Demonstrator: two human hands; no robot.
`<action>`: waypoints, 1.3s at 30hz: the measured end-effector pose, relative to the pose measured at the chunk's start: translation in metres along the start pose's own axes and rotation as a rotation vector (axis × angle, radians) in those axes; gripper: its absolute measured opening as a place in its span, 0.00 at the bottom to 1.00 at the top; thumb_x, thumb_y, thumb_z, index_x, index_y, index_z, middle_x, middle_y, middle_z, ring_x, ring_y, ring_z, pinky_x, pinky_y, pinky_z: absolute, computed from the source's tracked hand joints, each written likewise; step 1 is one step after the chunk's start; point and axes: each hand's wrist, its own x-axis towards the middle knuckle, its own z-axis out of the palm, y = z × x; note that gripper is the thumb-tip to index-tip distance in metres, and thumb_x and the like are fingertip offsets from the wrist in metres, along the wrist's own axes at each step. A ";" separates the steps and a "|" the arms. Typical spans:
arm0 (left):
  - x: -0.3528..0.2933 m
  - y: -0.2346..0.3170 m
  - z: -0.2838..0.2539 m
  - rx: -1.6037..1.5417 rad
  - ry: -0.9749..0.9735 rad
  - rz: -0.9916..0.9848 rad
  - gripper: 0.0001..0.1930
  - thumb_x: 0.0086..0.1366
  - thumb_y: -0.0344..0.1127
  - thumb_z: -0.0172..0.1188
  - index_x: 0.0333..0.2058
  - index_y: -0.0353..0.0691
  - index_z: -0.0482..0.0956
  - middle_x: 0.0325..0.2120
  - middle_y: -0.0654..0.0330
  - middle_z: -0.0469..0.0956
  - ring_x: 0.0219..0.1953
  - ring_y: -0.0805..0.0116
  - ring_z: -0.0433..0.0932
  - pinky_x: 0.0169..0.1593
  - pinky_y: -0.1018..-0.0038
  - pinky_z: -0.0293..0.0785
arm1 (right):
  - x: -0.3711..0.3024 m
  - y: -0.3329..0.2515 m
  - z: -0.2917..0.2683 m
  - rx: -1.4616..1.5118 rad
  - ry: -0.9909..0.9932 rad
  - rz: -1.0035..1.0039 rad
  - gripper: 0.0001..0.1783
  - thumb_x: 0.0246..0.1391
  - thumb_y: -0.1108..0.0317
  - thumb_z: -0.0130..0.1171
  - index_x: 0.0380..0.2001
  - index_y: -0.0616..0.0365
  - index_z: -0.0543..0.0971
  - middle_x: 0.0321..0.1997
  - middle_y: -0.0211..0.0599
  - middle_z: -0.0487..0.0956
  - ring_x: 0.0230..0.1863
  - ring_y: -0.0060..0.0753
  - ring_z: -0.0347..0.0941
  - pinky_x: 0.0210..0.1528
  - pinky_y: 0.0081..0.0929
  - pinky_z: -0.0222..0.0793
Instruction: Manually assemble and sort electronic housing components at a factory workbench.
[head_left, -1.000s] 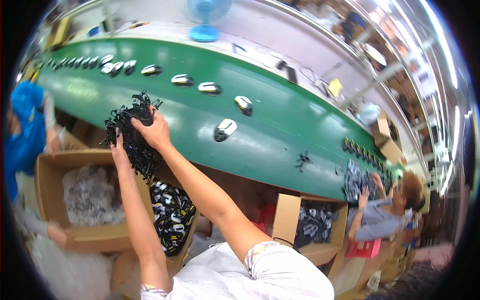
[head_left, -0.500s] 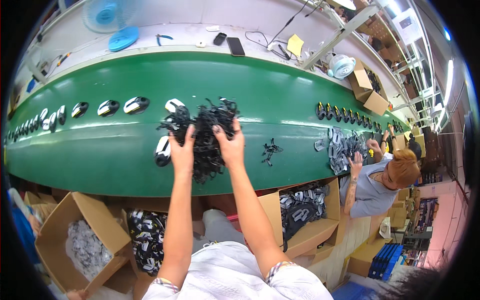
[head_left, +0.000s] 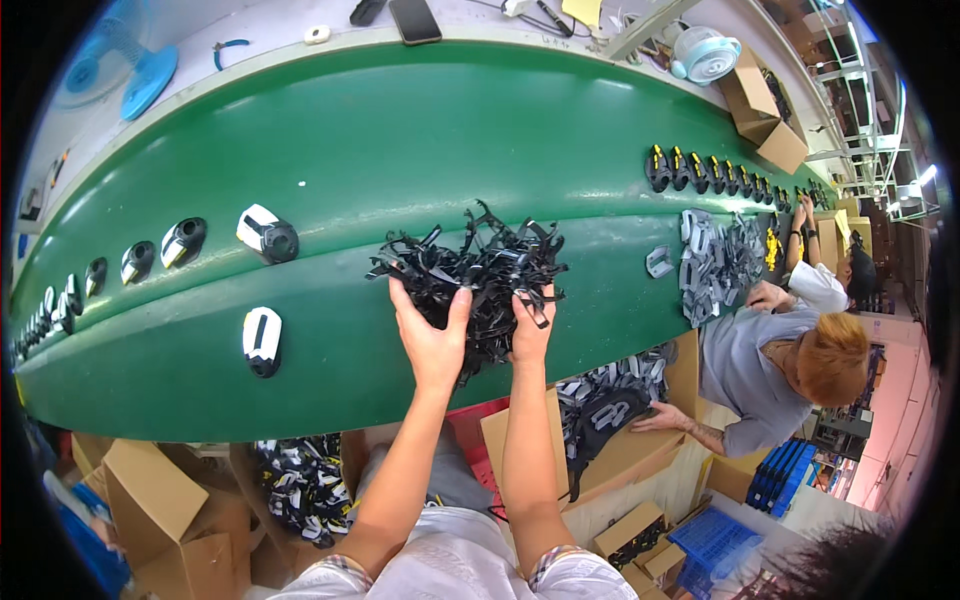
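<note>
Since the earlier frame both hands have drawn the tangle of black plastic parts (head_left: pixel 478 275) nearer along the green conveyor belt (head_left: pixel 420 130). Left hand (head_left: pixel 432 335) clamps its near edge, fingers curled in; right hand (head_left: pixel 530 330) grips likewise. Arms extended, forearms near parallel. Best handled by pressing inward from both sides so loose pieces don't shed.

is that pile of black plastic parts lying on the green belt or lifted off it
On the belt. The black plastic parts spread across the green belt, both hands pressed on the near edge.
</note>
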 end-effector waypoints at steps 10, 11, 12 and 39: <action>-0.007 -0.005 0.028 0.151 -0.024 0.184 0.40 0.54 0.37 0.64 0.61 0.31 0.52 0.51 0.43 0.63 0.54 0.47 0.62 0.59 0.60 0.55 | 0.033 0.051 -0.037 0.000 0.033 -0.275 0.36 0.47 0.72 0.57 0.61 0.67 0.59 0.56 0.40 0.68 0.52 0.29 0.65 0.55 0.25 0.60; -0.006 -0.005 0.028 0.150 -0.023 0.184 0.40 0.54 0.37 0.64 0.61 0.31 0.52 0.51 0.43 0.63 0.54 0.47 0.62 0.59 0.60 0.55 | 0.038 0.053 -0.035 -0.014 0.032 -0.350 0.37 0.47 0.71 0.57 0.60 0.68 0.59 0.57 0.40 0.67 0.54 0.30 0.64 0.58 0.26 0.57; -0.005 -0.004 0.028 0.168 -0.036 0.203 0.39 0.54 0.38 0.64 0.60 0.31 0.54 0.51 0.43 0.63 0.54 0.46 0.61 0.59 0.59 0.55 | 0.039 0.052 -0.039 -0.015 0.032 -0.352 0.37 0.47 0.71 0.57 0.60 0.68 0.59 0.57 0.40 0.67 0.54 0.30 0.64 0.58 0.26 0.57; 0.036 -0.053 -0.035 0.469 -0.093 0.236 0.42 0.43 0.48 0.71 0.56 0.40 0.64 0.43 0.58 0.74 0.45 0.63 0.72 0.55 0.61 0.57 | 0.035 -0.017 -0.077 -0.943 0.154 -0.249 0.35 0.44 0.60 0.66 0.54 0.61 0.67 0.54 0.50 0.68 0.53 0.49 0.66 0.53 0.36 0.65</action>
